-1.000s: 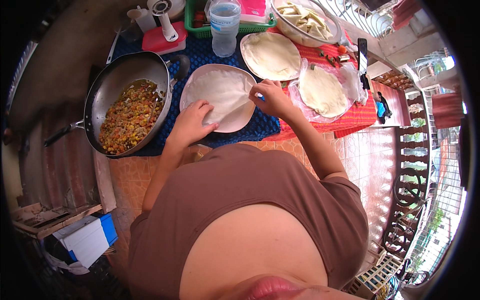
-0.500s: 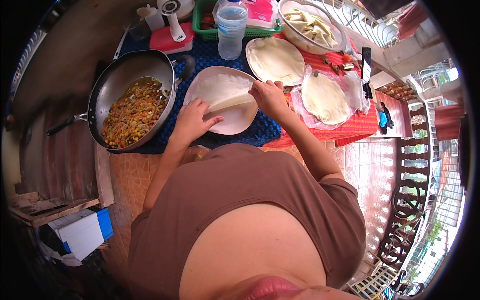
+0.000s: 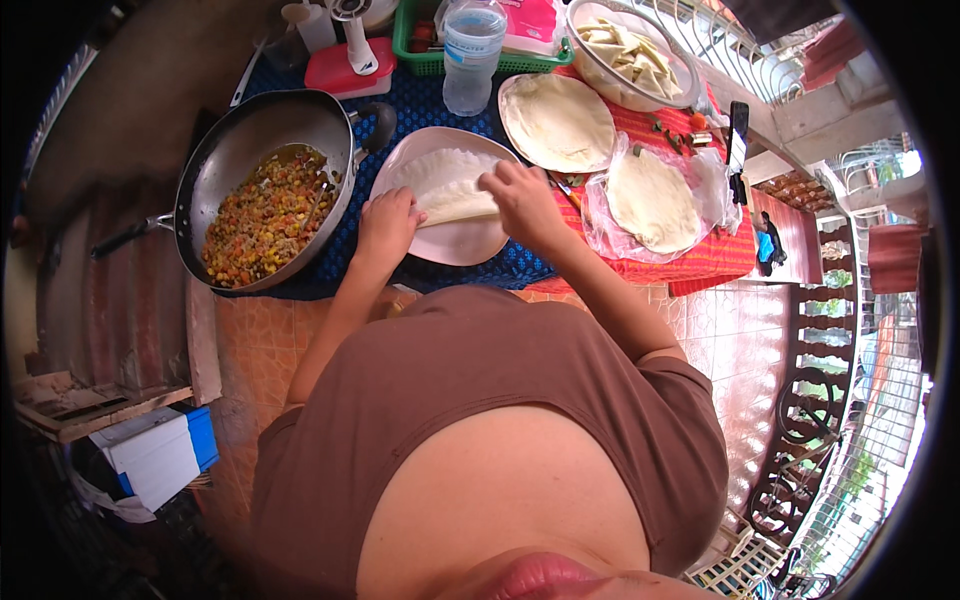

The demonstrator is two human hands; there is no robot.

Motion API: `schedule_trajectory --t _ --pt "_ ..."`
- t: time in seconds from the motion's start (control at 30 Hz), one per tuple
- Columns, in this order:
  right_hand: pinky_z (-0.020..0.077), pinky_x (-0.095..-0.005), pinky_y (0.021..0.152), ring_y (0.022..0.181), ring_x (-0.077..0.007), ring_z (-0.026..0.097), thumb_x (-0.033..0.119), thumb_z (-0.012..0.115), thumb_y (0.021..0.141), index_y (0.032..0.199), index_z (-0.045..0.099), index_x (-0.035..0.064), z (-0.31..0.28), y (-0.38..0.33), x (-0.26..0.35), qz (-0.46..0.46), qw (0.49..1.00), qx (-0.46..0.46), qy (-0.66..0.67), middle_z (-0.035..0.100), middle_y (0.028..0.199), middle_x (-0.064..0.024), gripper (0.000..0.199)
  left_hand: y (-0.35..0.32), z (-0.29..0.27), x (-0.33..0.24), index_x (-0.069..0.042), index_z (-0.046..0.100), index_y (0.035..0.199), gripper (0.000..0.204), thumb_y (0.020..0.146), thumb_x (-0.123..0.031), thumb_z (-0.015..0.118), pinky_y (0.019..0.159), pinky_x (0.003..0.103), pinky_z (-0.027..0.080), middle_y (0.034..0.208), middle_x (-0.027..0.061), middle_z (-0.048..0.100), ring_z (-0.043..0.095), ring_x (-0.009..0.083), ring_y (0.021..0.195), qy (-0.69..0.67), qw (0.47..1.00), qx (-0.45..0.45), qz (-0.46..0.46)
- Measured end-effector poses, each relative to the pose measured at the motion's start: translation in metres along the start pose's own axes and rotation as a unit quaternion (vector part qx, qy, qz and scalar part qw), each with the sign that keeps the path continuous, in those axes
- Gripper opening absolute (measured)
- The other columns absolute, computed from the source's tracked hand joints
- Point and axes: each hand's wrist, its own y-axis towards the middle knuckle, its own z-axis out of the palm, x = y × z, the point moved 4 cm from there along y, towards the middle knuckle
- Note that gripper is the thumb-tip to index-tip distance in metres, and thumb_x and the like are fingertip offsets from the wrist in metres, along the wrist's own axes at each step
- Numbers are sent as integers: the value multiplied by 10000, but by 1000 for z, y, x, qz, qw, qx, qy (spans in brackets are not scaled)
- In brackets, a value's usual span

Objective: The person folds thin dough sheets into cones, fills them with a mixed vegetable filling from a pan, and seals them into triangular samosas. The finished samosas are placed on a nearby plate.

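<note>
Head view: thin white wrapper (image 3: 447,188) lies partly folded on the pale plate (image 3: 457,252), between the two hands. Its folded strip runs left to right, long axis tipping slightly up toward the right. Left hand (image 3: 389,222) at the strip's left end, fingers bent; cannot tell if they pinch. Right hand (image 3: 522,203) at the right end, fingers curled closed on it. Neither hand nearer; both touching. Wide pan (image 3: 222,165) on bench (image 3: 517,270), left of plate.
</note>
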Motion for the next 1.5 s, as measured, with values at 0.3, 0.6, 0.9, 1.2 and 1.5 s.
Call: schedule_trajectory --t 0.3,0.6,0.9,1.2,1.5 --pt "492 -416 741 863 -341 616 0 560 747 997 568 118 34 6 -2 57 968 184 160 557 950 -125 276 1 -5 -15 -65 539 964 207 824 -182 637 761 434 452 936 117 585 579 322 917 90 993 -69 -12" --pt "466 -432 840 973 -333 598 199 639 778 1079 612 81 44 45 -47 75 988 88 107 627 1058 -159 324 -17 17 -64 -86 619 1072 325 852 -325 619 843 439 421 1005 114 529 515 305 1001 25 989 4 143" --pt "474 -400 850 997 -326 596 269 739 664 1116 576 77 72 76 -56 48 960 221 166 621 1087 -145 518 -14 25 -52 -128 588 1172 465 850 -463 599 1017 580 268 1306 197 387 336 411 1264 -30 994 65 83" --pt "495 -374 867 1013 -310 617 153 760 618 1175 596 68 41 71 -77 95 938 269 198 623 1123 -167 587 -11 25 -62 -402 379 1401 694 801 -751 401 1024 720 78 1483 214 228 95 448 1400 57 976 206 45" --pt "475 -392 737 814 -260 603 51 613 727 1080 682 202 27 35 -43 -57 993 68 78 583 830 -72 390 -8 26 -75 -418 321 1423 721 796 -772 370 1038 704 109 1471 245 241 97 502 1381 141 962 226 55"
